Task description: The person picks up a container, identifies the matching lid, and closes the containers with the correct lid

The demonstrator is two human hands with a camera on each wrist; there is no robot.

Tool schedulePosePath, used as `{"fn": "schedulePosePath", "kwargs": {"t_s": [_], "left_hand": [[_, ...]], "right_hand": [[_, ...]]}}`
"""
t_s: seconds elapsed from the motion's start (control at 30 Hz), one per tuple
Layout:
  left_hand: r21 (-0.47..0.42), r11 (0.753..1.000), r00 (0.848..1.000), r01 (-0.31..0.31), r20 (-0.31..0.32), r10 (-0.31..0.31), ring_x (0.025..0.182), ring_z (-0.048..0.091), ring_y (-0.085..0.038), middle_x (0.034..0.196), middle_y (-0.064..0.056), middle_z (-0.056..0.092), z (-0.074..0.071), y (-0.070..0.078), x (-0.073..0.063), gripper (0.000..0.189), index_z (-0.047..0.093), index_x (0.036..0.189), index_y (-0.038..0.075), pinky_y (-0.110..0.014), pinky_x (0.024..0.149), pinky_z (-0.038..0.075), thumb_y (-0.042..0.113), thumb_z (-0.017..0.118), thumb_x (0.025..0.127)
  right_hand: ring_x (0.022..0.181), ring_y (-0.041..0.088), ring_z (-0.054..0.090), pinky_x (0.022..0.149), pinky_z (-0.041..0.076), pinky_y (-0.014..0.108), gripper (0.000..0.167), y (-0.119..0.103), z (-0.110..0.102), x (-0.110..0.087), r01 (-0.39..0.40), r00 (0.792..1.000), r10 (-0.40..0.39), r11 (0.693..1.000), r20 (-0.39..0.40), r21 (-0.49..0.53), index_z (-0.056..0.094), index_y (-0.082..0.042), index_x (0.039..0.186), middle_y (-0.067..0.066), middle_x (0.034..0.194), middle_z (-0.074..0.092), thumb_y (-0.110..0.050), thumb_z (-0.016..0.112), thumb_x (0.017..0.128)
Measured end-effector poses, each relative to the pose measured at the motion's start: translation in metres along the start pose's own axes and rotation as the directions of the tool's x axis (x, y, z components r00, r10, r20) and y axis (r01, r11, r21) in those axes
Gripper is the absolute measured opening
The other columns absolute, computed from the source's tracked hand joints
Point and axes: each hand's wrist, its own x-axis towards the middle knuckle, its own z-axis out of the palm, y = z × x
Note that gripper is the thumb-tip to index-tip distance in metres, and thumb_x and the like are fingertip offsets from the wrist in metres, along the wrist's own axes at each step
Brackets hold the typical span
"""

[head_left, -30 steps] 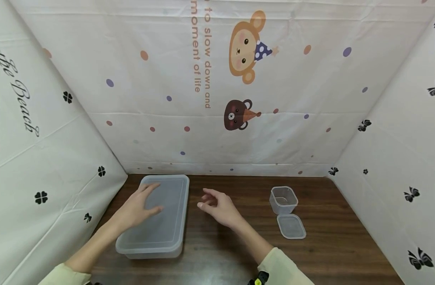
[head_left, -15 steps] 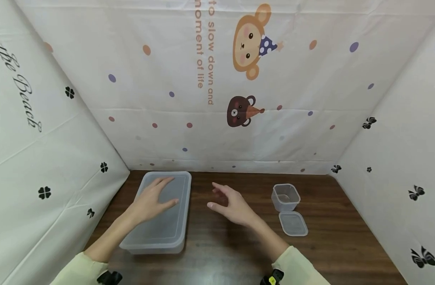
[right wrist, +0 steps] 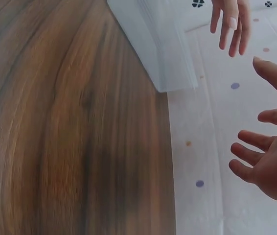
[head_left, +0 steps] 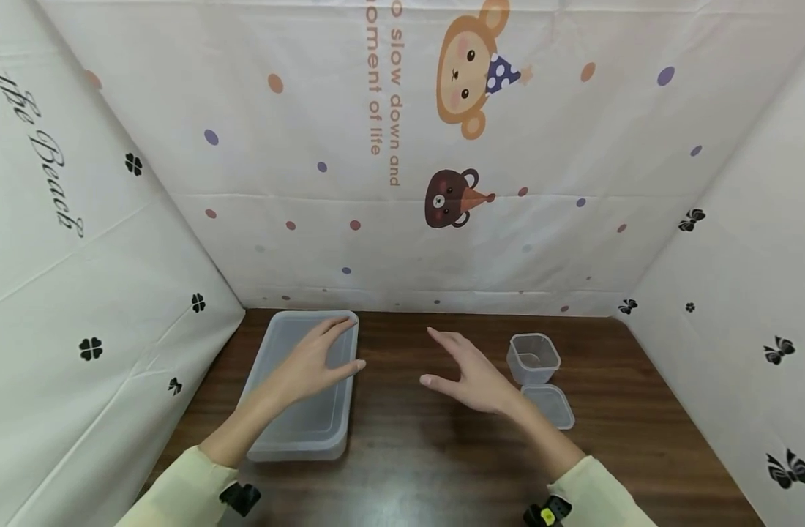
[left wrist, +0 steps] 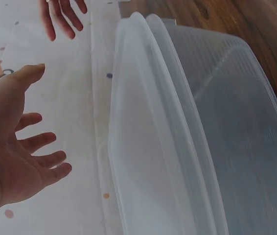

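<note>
Both hands have shifted right relative to the boxes since the earlier frames — the right forearm now cuts across a corner of the small lid. Left hand (head_left: 315, 366) hangs above the large lidded plastic box (head_left: 306, 424), fingers extended, thumb apart, thumb tip just past the box's right edge; the left wrist view shows a gap between hand and box. Right hand (head_left: 478, 377) is in the air over the table (head_left: 409, 454), between the large box and the small square tub (head_left: 533, 359); fingers extended, thumb spread. Palms roughly face each other, hands well apart. Large box sits at left on the dark wood-grain table, translucent lid on, near the back edge. Small tub stands upright at right, top uncovered; its clear small lid (head_left: 552, 406) lies flat just in front — can't tell if they touch. White printed cloth (head_left: 350, 146) behind. Pale yellow sleeves, black wrist gear (head_left: 240, 499).
</note>
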Motion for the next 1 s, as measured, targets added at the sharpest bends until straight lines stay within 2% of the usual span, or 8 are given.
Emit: {"fn": "schedulePosePath", "kwargs": {"t_s": [0.27, 0.4, 0.53, 0.83, 1.0], "left_hand": [[-0.028, 1.0, 1.0, 0.003, 0.012, -0.002, 0.151, 0.04, -0.039, 0.168, -0.012, 0.037, 0.014, 0.011, 0.014, 0.084, 0.044, 0.163, 0.019, -0.065, 0.113, 0.042, 0.057, 0.074, 0.095], [-0.027, 0.999, 0.999, 0.016, 0.036, -0.015, 0.153, 0.038, -0.038, 0.169, -0.009, 0.036, 0.02, 0.013, 0.019, 0.084, 0.042, 0.164, 0.022, -0.065, 0.114, 0.041, 0.06, 0.073, 0.095], [-0.021, 1.0, 0.998, 0.013, 0.064, -0.012, 0.153, 0.036, -0.04, 0.17, -0.01, 0.035, 0.026, 0.016, 0.023, 0.085, 0.041, 0.165, 0.021, -0.067, 0.114, 0.04, 0.06, 0.072, 0.096], [0.001, 1.0, 0.996, 0.006, 0.094, -0.006, 0.155, 0.033, -0.039, 0.171, -0.009, 0.033, 0.035, 0.017, 0.028, 0.085, 0.04, 0.165, 0.02, -0.065, 0.116, 0.039, 0.06, 0.071, 0.097], [0.012, 1.0, 0.993, 0.014, 0.114, -0.015, 0.156, 0.031, -0.038, 0.171, -0.009, 0.032, 0.037, 0.021, 0.029, 0.086, 0.039, 0.165, 0.021, -0.065, 0.115, 0.04, 0.064, 0.068, 0.097]], "right_hand": [[0.151, 0.035, 0.038, 0.112, 0.041, 0.066, 0.088, 0.007, -0.016, -0.011, 0.006, 0.999, -0.008, 0.999, -0.035, -0.053, 0.033, -0.029, 0.168, 0.009, 0.166, 0.038, -0.06, 0.072, 0.096], [0.151, 0.038, 0.038, 0.111, 0.042, 0.068, 0.087, 0.008, -0.021, -0.015, 0.014, 0.999, -0.016, 0.997, -0.034, -0.073, 0.033, -0.027, 0.168, 0.01, 0.167, 0.038, -0.058, 0.072, 0.097], [0.151, 0.037, 0.037, 0.111, 0.041, 0.067, 0.088, 0.009, -0.026, -0.019, 0.011, 0.999, -0.013, 0.997, -0.033, -0.082, 0.033, -0.026, 0.168, 0.009, 0.167, 0.037, -0.057, 0.073, 0.097], [0.152, 0.036, 0.035, 0.111, 0.041, 0.067, 0.089, 0.017, -0.036, -0.028, 0.0, 1.0, -0.001, 0.996, -0.011, -0.089, 0.031, -0.025, 0.168, 0.006, 0.169, 0.033, -0.057, 0.073, 0.097], [0.151, 0.041, 0.036, 0.108, 0.042, 0.07, 0.089, 0.021, -0.042, -0.034, -0.004, 1.0, 0.003, 0.994, -0.01, -0.108, 0.029, -0.025, 0.169, 0.01, 0.169, 0.033, -0.055, 0.073, 0.098]]}}
